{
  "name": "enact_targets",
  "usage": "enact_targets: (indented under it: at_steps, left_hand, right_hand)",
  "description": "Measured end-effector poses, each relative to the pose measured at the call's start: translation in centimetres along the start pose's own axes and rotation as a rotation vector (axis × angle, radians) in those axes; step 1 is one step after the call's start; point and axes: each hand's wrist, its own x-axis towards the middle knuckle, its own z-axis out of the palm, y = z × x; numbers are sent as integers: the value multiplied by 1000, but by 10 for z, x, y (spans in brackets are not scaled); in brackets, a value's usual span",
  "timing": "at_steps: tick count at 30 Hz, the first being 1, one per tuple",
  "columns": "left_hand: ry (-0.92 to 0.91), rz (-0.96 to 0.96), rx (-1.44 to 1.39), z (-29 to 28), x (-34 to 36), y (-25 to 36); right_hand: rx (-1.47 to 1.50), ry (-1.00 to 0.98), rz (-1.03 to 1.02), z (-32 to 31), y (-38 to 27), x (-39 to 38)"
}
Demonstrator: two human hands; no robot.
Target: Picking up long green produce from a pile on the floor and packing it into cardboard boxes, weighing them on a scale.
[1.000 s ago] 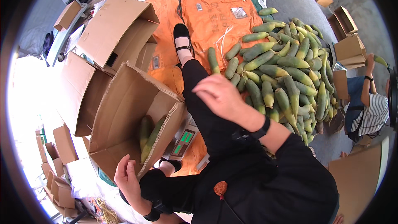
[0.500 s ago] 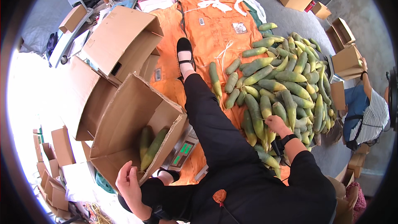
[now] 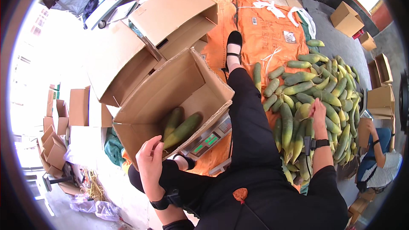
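Observation:
My left hand (image 3: pixel 150 159) is over the near edge of a tall cardboard box (image 3: pixel 166 87), its fingers loosely bent with nothing seen in them. Two green radishes (image 3: pixel 184 130) lie inside that box, which rests tilted on a scale (image 3: pixel 205 142) with green lit displays. At the right, my right hand (image 3: pixel 318 114) is closed at the pale end of a green radish (image 3: pixel 303 111) on top of a large heap of radishes (image 3: pixel 341 87). Its fingers partly hide the grip.
More cardboard boxes (image 3: pixel 174 12) stand behind the open one. Orange sacking (image 3: pixel 272 25) covers the floor ahead, with my shoe (image 3: pixel 234 44) on it. A co-worker in a striped top (image 3: pixel 387 168) handles boxes (image 3: pixel 380 98) at the far right. Purple plastic bags (image 3: pixel 102 208) lie lower left.
The view has swung left, so the scene sits farther right. My right hand has moved slightly farther over the heap, and a radish's pale end now shows beside it. My left hand stays by the box.

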Motion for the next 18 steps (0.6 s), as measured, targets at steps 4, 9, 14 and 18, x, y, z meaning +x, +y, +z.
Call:
enact_targets:
  at_steps: [4,9,14,18]
  left_hand:
    - [5,28,11,-1,2,-2]
    - [-14,87,23,-3,7,14]
    - [55,154,-59,-8,3,31]
    - [70,177,-239,-13,3,39]
  right_hand:
    - [100,-137,-235,38,-99,-37]
    - [233,-404,-526,88,-212,-99]
    - [519,-786,-691,160,-270,-143]
    - [508,-1072,-585,222,-273,-178]
